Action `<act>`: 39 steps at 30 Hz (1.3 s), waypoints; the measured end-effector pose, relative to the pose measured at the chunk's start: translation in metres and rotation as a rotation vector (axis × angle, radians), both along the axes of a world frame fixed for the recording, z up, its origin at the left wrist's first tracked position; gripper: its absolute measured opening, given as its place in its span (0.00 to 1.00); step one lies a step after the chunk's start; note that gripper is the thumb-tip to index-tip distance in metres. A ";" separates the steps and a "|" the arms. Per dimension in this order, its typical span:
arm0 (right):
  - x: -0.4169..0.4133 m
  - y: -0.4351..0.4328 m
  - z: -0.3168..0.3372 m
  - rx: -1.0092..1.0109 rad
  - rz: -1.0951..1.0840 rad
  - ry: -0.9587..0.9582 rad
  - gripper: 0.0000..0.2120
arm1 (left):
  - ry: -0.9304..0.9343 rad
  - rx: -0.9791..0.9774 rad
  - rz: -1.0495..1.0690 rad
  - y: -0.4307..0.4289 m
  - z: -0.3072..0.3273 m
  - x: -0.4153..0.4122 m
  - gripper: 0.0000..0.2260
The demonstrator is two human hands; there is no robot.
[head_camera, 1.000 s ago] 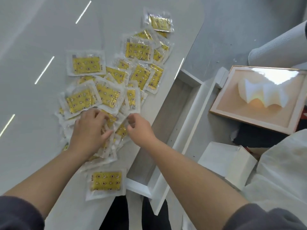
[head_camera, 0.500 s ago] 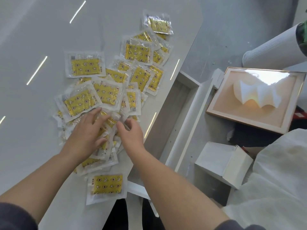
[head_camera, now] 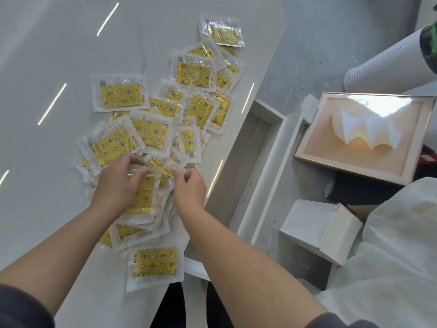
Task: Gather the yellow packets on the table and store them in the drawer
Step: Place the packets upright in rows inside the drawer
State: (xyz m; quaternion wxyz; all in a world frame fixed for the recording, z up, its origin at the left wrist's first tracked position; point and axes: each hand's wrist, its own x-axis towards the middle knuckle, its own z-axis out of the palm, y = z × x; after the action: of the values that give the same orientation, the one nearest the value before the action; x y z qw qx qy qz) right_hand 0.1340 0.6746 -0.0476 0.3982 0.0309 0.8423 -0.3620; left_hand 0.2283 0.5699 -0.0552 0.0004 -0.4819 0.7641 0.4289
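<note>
Left hand (head_camera: 120, 183) presses on the heaped yellow packets (head_camera: 151, 134), right hand (head_camera: 189, 189) curls alongside, hold unclear to me; drawer (head_camera: 250, 152) right of it shows none stored.

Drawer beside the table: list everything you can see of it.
The drawer is pulled out from under the right edge of the white table, open upward. It has white walls and a white front panel that look like painted board, and a grey wood-grain floor. No yellow packets show in the visible part; those in view lie on the tabletop. The right forearm crosses over its near end. Nothing visibly touches it.
</note>
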 end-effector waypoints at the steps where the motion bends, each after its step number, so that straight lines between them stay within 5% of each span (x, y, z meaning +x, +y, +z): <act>1: 0.000 0.002 0.002 -0.006 -0.021 0.001 0.13 | 0.007 0.041 0.032 -0.001 0.002 -0.002 0.07; 13: -0.019 0.025 0.011 -0.099 -0.427 0.086 0.15 | 0.128 0.486 0.221 -0.001 0.012 -0.014 0.02; 19: -0.038 0.043 0.009 -0.243 -0.113 0.213 0.15 | 0.236 0.516 0.191 0.010 0.029 -0.032 0.02; 23: -0.048 0.054 0.001 -0.231 -0.058 -0.031 0.17 | 0.269 0.480 0.266 0.021 0.030 -0.047 0.04; 28: -0.049 0.063 0.004 -0.421 -0.338 -0.619 0.17 | 0.227 0.445 0.442 0.056 0.020 -0.063 0.05; 34: -0.056 0.082 0.005 -0.304 -0.085 -0.627 0.12 | 0.105 0.440 0.520 0.079 0.012 -0.065 0.07; 39: -0.072 0.082 0.011 -0.267 -0.112 -0.709 0.13 | 0.006 -0.083 0.196 0.044 0.020 -0.053 0.08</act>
State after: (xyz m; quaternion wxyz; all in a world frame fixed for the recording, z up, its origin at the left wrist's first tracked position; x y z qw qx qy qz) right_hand 0.0622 0.7569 -0.0365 0.6451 0.1478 0.5946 -0.4566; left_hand 0.1756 0.6141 -0.0348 -0.0637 -0.5527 0.7304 0.3962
